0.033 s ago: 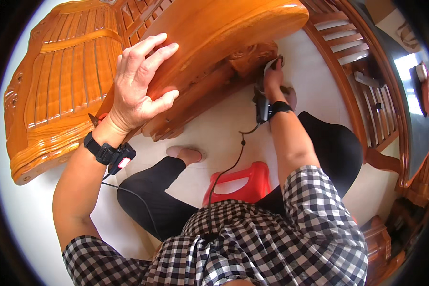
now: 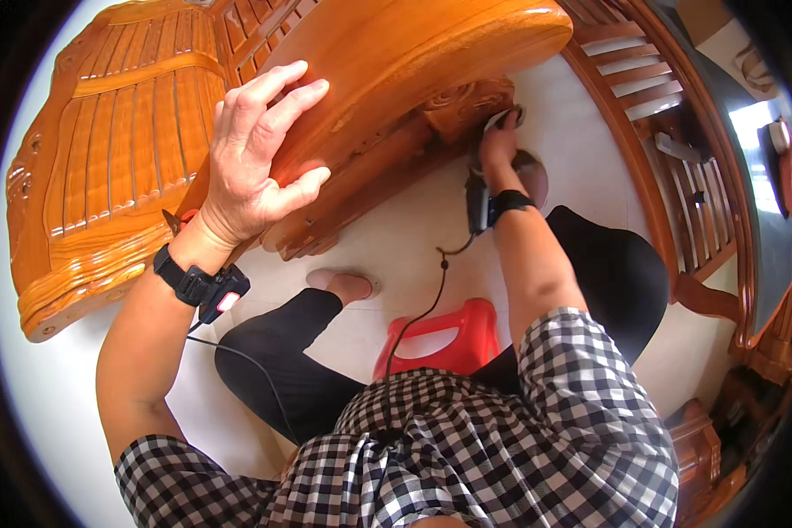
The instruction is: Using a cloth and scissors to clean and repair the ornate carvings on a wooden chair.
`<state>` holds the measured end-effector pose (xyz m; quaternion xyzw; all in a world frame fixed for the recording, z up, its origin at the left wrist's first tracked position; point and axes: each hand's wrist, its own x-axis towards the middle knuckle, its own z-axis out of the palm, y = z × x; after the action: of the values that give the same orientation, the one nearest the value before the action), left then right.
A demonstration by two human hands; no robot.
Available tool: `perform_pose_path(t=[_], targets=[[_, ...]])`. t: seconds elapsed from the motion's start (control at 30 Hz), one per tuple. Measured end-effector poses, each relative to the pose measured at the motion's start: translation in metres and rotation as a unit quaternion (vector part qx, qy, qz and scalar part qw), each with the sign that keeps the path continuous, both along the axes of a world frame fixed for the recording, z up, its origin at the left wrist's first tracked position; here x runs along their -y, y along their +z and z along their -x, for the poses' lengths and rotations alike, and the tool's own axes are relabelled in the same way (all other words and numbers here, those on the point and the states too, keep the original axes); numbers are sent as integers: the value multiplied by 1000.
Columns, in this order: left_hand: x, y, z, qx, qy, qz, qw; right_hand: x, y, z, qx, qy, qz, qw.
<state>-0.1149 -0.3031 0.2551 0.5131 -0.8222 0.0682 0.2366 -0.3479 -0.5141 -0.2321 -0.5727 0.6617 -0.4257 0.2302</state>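
Note:
My left hand point(image 2: 253, 154) lies on the edge of a glossy orange-brown wooden table point(image 2: 431, 44), its fingers spread and nothing in them. Low beside the carved table leg point(image 2: 466, 107), my right hand point(image 2: 500, 151) has its fingers closed round a greyish-white cloth point(image 2: 507, 116). Most of the cloth is hidden by the hand. Each wrist wears a black strap with a small device, and a thin black cable point(image 2: 427, 308) runs from the right one toward my body.
A red plastic stool point(image 2: 480, 339) is between my legs. Slatted wooden seats stand at the left point(image 2: 123, 150) and right point(image 2: 634, 84). By my left wrist lies a red-handled tool point(image 2: 180, 218) with a dark tip. My pink slipper point(image 2: 352, 286) rests on the pale floor.
My right hand and forearm have shifted slightly left and nearer to me, along with the cloth. The left hand stays in place on the table edge.

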Motion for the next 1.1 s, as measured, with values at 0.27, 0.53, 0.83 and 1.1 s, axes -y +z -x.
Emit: perform_pose_path(t=[0.27, 0.53, 0.83, 1.1], targets=[[-49, 24, -25, 84, 77, -64, 991, -181, 175, -147, 4, 243, -338, 909], [-42, 10, -25, 104, 58, 2, 993, -215, 163, -164, 271, 274, -424, 820], [-64, -12, -40, 204, 129, 126, 962, -223, 268, -141, 508, 363, -600, 500], [-204, -80, -16, -144, 213, 28, 966, -246, 363, -99, 523, 484, -536, 453]])
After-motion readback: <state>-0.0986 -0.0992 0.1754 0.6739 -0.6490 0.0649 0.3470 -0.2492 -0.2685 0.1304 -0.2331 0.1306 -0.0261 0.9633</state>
